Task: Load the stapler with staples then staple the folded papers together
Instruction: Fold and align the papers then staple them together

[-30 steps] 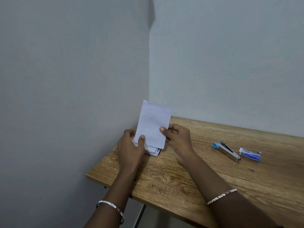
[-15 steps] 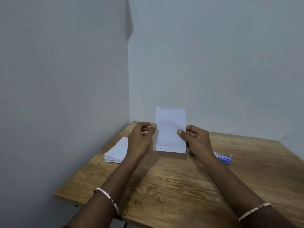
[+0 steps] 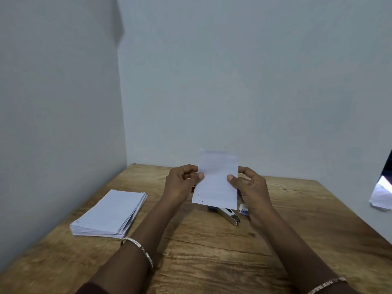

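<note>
A folded white paper (image 3: 216, 181) is held upright above the table's middle. My left hand (image 3: 182, 183) pinches its left edge and my right hand (image 3: 247, 184) pinches its right edge. Behind and below the paper lies a metal stapler (image 3: 230, 215) with a blue end, partly hidden. A small blue staple box (image 3: 244, 210) peeks out beside my right wrist. A stack of folded white papers (image 3: 110, 213) rests on the table to the left.
The wooden table (image 3: 201, 251) stands in a corner, with grey walls at the left and at the back. A pale object (image 3: 381, 196) shows at the right frame edge beyond the table.
Both hands lifted the paper off the stack and carried it right, to the table's middle over the stapler. The view swung right, so the stack now lies at the left.
</note>
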The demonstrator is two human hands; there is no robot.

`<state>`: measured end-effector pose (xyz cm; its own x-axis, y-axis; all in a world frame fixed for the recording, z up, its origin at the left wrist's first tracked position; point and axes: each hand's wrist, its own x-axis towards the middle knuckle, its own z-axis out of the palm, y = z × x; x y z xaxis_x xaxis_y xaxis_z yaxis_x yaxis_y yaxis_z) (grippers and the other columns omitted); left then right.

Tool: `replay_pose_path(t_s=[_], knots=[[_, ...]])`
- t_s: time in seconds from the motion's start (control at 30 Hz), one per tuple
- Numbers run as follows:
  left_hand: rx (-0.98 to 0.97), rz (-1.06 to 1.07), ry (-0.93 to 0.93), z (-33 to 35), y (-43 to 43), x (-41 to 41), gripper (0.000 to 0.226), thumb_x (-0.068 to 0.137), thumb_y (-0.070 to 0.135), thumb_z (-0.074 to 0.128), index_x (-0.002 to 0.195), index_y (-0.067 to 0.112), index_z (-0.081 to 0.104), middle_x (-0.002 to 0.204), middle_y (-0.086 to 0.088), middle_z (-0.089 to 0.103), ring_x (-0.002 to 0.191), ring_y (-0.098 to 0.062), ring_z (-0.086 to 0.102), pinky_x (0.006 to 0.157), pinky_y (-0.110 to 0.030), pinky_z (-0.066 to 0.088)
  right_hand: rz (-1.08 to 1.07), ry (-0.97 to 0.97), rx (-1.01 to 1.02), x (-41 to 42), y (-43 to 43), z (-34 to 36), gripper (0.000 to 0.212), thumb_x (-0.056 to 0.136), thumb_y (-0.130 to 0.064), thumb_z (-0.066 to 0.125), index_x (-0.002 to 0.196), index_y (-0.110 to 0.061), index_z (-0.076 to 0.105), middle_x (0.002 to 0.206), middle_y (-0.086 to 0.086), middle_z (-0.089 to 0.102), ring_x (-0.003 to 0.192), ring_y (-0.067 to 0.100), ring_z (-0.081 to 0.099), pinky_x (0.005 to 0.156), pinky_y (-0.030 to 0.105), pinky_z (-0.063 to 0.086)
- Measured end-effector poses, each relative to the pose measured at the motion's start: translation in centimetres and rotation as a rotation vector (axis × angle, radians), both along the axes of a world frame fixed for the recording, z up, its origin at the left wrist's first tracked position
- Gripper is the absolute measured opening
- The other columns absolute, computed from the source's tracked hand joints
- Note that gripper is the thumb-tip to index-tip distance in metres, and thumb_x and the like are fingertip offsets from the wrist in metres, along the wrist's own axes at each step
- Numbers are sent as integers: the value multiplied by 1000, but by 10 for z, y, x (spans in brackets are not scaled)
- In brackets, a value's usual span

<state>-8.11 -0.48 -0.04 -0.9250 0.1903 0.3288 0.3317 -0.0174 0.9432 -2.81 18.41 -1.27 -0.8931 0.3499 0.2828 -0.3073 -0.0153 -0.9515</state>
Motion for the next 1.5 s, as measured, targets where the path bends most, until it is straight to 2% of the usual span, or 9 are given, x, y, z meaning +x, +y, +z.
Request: replay_pose_path(t_s=[0.23,0.33,0.4,0.53,0.67,0.9,1.07,1.23,1.5], knots=[[1,-38,-5,-15,-4,-13,15,91,5,69,104,8,75,89,-15,77,86,-27,75,69,-34,60,67,-55,-49,-7,4,-11,24,88,1,72,110,-10,73,100,7,81,86,23,77,54,24,56],[81,-62,-94,-20,-4,-14,13,92,-1,65,90,5,75,76,-3,74,72,-20,71,60,-28,56,48,-60,-7,-8,3,-11,19,86,6,69,92,-9,79,98,12,80,73,19,73,49,22,51],[198,-114,-211,-20,-1,-10,20,94,-3,61,89,6,78,81,-9,78,71,-21,74,56,-27,57,48,-59,23,-8,2,-11,20,85,6,70,81,-9,81,96,11,81,65,16,74,45,21,50],[228,-83,-343,-17,4,-11,27,102,16,48,102,19,76,99,-13,79,80,-21,75,60,-34,60,10,-41,57,-9,6,-9,26,87,5,68,74,-13,82,92,6,82,87,24,79,61,30,59],[206,-185,-407,-19,2,-13,32,95,41,62,111,14,68,100,-15,79,80,-24,77,61,-33,61,-42,-26,80,-9,10,-11,36,92,6,63,71,-16,82,88,5,82,89,21,79,60,29,63],[155,-209,-328,-26,3,-14,34,83,9,79,115,6,69,92,-13,81,74,-17,78,55,-23,58,-28,-20,77,-11,7,-11,30,96,-1,62,77,-16,80,93,5,82,91,24,79,70,40,66],[179,-176,-298,-30,3,-19,36,79,11,82,113,9,70,92,-15,80,81,-25,78,71,-37,65,4,-48,-8,-11,7,-9,36,99,-3,45,89,-10,79,102,12,80,98,31,76,83,55,62],[202,-137,-275,-30,3,-19,35,80,12,81,112,12,68,89,-12,81,79,-23,78,64,-30,63,36,-62,-78,-12,9,-8,17,97,-21,63,112,-21,71,99,10,80,93,25,78,73,40,64],[215,-121,-255,-28,2,-21,37,80,10,82,113,13,67,89,-12,81,81,-23,79,60,-26,60,65,-92,7,-12,7,-12,37,85,-11,80,118,-17,64,88,11,82,85,25,80,71,34,63]])
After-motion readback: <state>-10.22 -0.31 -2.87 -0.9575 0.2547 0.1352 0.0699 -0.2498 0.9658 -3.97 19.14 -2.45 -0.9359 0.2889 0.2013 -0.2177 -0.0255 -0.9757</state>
